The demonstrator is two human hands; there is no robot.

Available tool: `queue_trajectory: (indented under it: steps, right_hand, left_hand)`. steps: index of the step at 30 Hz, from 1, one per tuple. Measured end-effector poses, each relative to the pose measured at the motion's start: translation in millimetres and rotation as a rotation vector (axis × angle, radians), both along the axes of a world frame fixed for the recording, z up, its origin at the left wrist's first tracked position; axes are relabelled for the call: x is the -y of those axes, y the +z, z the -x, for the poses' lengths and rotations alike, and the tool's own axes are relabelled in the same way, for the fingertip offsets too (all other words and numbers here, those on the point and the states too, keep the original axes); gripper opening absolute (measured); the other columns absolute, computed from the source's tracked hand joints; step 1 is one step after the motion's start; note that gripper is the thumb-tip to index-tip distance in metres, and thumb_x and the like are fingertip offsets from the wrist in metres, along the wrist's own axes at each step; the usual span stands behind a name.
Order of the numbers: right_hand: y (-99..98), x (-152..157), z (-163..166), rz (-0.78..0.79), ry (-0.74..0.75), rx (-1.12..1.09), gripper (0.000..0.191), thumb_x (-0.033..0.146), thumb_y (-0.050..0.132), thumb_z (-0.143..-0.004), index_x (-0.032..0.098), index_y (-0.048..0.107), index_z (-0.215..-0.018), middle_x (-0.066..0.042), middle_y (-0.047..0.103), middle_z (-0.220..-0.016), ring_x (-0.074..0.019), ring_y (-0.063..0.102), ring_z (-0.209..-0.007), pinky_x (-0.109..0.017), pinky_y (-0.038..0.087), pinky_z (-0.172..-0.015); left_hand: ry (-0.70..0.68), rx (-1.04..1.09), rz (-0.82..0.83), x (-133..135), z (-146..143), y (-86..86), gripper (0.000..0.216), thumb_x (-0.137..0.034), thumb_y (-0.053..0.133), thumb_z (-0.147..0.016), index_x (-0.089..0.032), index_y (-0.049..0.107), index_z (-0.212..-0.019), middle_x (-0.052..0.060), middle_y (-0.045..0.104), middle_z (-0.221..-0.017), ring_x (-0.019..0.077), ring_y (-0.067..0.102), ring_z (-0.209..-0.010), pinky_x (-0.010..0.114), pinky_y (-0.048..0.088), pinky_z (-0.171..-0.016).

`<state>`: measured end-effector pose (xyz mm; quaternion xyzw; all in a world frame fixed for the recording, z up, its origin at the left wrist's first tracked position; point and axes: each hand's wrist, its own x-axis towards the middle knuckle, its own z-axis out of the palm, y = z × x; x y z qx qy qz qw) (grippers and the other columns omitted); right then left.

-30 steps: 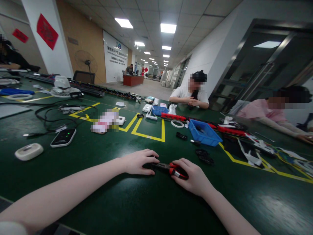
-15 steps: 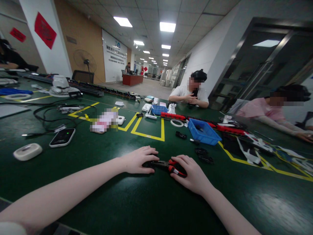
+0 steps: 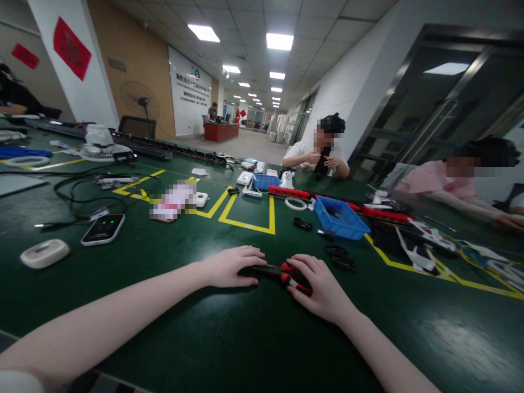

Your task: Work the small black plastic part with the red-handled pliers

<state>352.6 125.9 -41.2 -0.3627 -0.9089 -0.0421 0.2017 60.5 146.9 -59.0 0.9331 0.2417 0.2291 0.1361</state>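
Long-nose pliers with red and black handles (image 3: 297, 285) lie low over the green tabletop, jaws pointing left. My right hand (image 3: 325, 284) is wrapped round the handles, which are spread apart. Facing it, my left hand (image 3: 229, 266) is curled at the jaw end, thumb below and fingers above. Between those fingers is a small dark object (image 3: 246, 271), mostly hidden, so its kind cannot be made out. The tips of the jaws reach this dark object; whether they grip it is not visible.
A blue bin (image 3: 341, 218) stands beyond my right hand, near a black cable bundle (image 3: 340, 257). Left are a white-edged device with green lights (image 3: 103, 228), a cream oval object (image 3: 45, 254) and a phone (image 3: 174, 202). Two people sit across and to the right.
My hands and the pliers stay in nearly the same place. The view has shifted very slightly. The person across has raised their hands with a dark object.
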Motion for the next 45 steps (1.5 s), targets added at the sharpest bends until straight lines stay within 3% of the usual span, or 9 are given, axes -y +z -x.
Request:
queue_trajectory:
  steps: [12,19,25,32,45]
  right_hand:
    - [-6.2,-0.3,0.3,-0.243,0.055,0.027,0.047,0.03,0.061,-0.088,0.019,0.053,-0.133,-0.014,0.063,-0.121,-0.0276,0.058,-0.111,-0.044,0.049,-0.092]
    - [-6.2,-0.5,-1.1,-0.226,0.05,0.041,0.05,0.033,0.062,-0.087,0.021,0.055,-0.135,-0.013,0.065,-0.12,-0.027,0.06,-0.107,-0.043,0.051,-0.088]
    - [-7.8,-2.0,-3.2,-0.23,0.058,0.045,0.046,0.036,0.061,-0.089,0.019,0.057,-0.131,-0.013,0.066,-0.118,-0.0255,0.061,-0.105,-0.04,0.052,-0.083]
    - [-5.6,0.7,-0.5,-0.301,0.054,0.044,0.046,0.034,0.062,-0.088,0.019,0.056,-0.131,-0.012,0.066,-0.118,-0.0258,0.061,-0.106,-0.042,0.047,-0.088]
    - [-5.0,-0.4,-0.2,-0.319,0.067,0.032,0.047,0.033,0.062,-0.087,0.019,0.057,-0.131,-0.012,0.066,-0.116,-0.0252,0.06,-0.105,-0.045,0.043,-0.094]
  left_hand:
    - [0.044,0.018,0.046,-0.8,2.3,-2.5,0.049,-0.035,0.066,-0.088,-0.019,0.055,-0.133,0.014,0.054,-0.141,0.0271,0.051,-0.132,0.043,0.044,-0.11]
    - [0.045,0.023,0.006,-1.4,1.7,-3.1,0.046,-0.035,0.066,-0.088,-0.019,0.057,-0.13,0.014,0.056,-0.139,0.0271,0.054,-0.129,0.043,0.044,-0.11]
    - [0.056,0.015,-0.058,-1.9,0.0,-1.3,0.044,-0.037,0.068,-0.086,-0.019,0.059,-0.125,0.012,0.061,-0.133,0.0288,0.054,-0.128,0.052,0.036,-0.115]
    - [0.053,-0.004,0.004,-0.3,1.3,-0.1,0.045,-0.038,0.063,-0.09,-0.017,0.056,-0.13,0.015,0.055,-0.138,0.0271,0.055,-0.126,0.042,0.047,-0.107]
    - [0.032,-0.007,0.023,-0.9,2.4,-1.0,0.046,-0.039,0.06,-0.093,-0.016,0.054,-0.133,0.015,0.054,-0.139,0.0268,0.054,-0.127,0.04,0.046,-0.107]
